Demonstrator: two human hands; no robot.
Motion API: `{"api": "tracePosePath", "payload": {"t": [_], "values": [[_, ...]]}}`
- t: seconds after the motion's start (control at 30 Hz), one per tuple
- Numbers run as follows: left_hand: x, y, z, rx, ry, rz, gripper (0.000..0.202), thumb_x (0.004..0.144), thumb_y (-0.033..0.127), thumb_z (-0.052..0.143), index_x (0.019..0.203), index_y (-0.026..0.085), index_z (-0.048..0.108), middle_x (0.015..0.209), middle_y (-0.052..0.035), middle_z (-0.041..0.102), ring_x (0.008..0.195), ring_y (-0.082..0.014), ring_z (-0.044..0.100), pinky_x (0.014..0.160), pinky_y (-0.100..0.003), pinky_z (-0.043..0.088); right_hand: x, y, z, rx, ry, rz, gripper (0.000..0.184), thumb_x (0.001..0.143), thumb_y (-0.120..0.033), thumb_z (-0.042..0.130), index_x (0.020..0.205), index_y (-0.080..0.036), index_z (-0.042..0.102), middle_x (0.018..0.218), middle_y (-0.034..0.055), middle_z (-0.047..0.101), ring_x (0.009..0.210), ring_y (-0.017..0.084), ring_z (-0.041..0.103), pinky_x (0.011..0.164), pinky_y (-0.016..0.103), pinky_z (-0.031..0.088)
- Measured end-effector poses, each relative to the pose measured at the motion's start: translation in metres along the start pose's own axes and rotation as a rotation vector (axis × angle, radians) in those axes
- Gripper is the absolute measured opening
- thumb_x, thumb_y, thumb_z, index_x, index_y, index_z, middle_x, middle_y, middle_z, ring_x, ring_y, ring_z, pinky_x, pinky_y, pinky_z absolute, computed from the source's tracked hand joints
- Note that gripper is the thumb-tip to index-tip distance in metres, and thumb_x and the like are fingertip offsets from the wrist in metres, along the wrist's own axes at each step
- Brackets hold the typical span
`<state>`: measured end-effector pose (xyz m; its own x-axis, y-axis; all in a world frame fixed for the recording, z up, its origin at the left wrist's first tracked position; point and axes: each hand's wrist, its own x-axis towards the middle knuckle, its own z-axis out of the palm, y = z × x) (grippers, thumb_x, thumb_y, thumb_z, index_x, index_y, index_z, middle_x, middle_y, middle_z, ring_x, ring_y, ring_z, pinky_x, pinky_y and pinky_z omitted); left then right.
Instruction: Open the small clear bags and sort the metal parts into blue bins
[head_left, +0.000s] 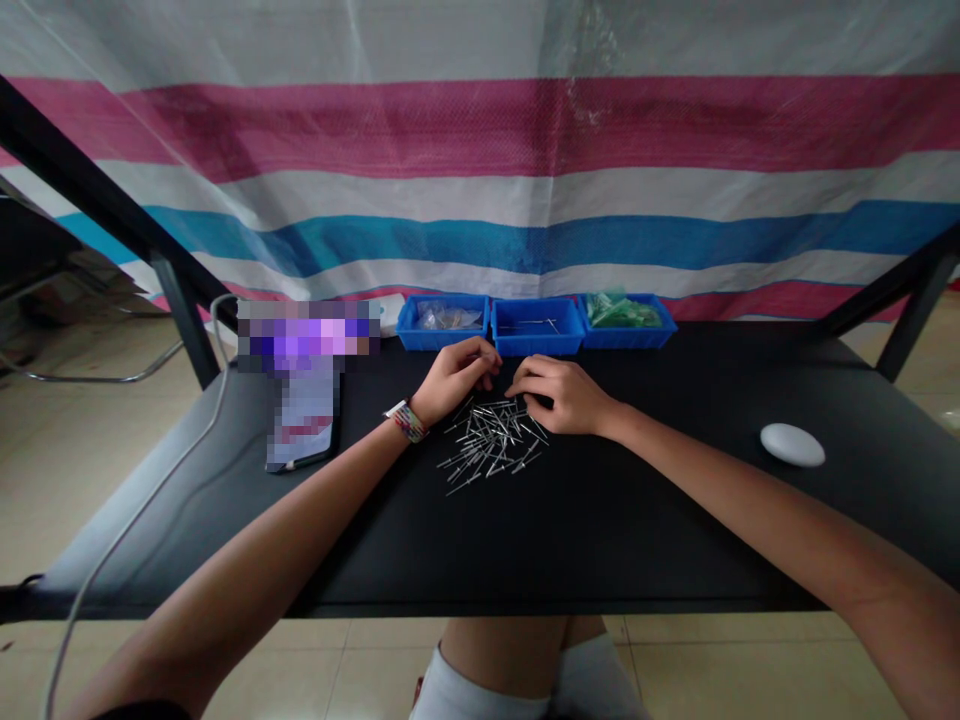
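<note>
A loose pile of thin silvery blind rivets (491, 440) lies on the black table, just below my two hands. My left hand (459, 373) is above the pile's upper left edge, fingers curled in and thumb against them; whatever they hold is hidden or too small to make out. My right hand (561, 393) rests at the pile's upper right, with its fingers bent and the fingertips drawn together by the topmost rivets. Whether a rivet sits in that pinch does not show clearly. The two hands' fingertips are close but apart.
Behind my hands stand three blue bins: the left bin (444, 342) holds clear bags, the middle bin (537, 346) a few rivets, the right bin (628, 340) green bags. A phone (304, 425) with a cable (169, 475) lies left, a white oval object (792, 445) right.
</note>
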<state>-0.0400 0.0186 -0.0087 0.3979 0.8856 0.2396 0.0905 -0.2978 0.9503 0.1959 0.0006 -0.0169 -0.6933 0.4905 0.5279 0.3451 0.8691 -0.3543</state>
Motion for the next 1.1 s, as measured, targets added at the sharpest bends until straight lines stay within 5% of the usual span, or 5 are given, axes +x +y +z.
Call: {"api": "tracePosePath", "payload": {"t": [1.1], "values": [[0.0,-0.001,-0.001,0.034,-0.032,-0.03,0.024,0.095,0.038,0.066,0.09,0.015,0.067,0.082,-0.0039,0.068,0.063,-0.0114,0.066,0.057,-0.021,0.051,0.007,0.017,-0.001,0.292,-0.096,0.129,0.016,0.089,-0.006,0.07,0.092,-0.02,0.079,0.097,0.0058,0.071,0.095,0.021,0.067,0.089,0.037,0.052]]}}
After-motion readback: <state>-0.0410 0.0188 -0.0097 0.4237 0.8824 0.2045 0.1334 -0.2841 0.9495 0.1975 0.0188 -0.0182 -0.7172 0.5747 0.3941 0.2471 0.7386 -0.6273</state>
